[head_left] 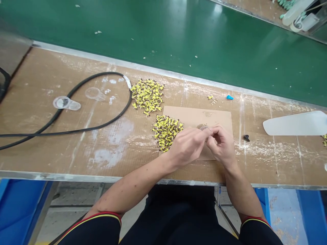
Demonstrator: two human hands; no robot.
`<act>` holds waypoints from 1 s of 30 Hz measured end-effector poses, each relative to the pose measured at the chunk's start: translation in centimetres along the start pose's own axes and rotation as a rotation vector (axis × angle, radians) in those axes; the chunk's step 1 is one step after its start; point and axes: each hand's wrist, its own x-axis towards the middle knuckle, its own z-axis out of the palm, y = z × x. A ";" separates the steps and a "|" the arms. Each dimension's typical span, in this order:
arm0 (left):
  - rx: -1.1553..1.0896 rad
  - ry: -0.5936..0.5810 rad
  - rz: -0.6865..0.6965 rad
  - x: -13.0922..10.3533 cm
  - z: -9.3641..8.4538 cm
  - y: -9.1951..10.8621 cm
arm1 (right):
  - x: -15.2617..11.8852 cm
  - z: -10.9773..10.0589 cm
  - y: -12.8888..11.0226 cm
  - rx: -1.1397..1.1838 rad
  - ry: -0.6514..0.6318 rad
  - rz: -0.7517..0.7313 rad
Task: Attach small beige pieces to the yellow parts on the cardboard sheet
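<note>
Dark clothing (178, 224); hands (187, 144) (223, 146) over scuffed bench (143, 139); green belt (153, 37).

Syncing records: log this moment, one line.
left hand: over cardboard sheet | right hand: close beside left hand | grip contents: unclear | yellow pieces: heaped beside left hand

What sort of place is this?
Probably a factory assembly line: a long green surface, likely a conveyor belt, runs along a worn brown workbench, where many small yellow-and-dark pieces lie heaped.
</note>
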 end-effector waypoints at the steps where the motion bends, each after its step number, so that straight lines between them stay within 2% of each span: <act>1: -0.049 -0.003 -0.080 -0.1 0.0 0.1 | 0.0 0.0 0.0 0.005 -0.001 0.015; 7: -0.489 -0.016 -0.516 0.0 -0.1 0.7 | -0.3 -0.3 -0.3 0.070 0.061 -0.004; 12: -0.614 -0.014 -0.624 0.4 -0.3 1.0 | -0.3 -0.8 -0.5 0.085 0.072 -0.045; 20: -0.631 -0.017 -0.590 0.1 -0.3 0.8 | -0.1 -1.1 -0.6 0.074 0.046 -0.007; 30: -0.373 0.023 -0.235 -0.1 -0.3 0.5 | -0.3 -0.4 -0.4 0.136 0.061 0.020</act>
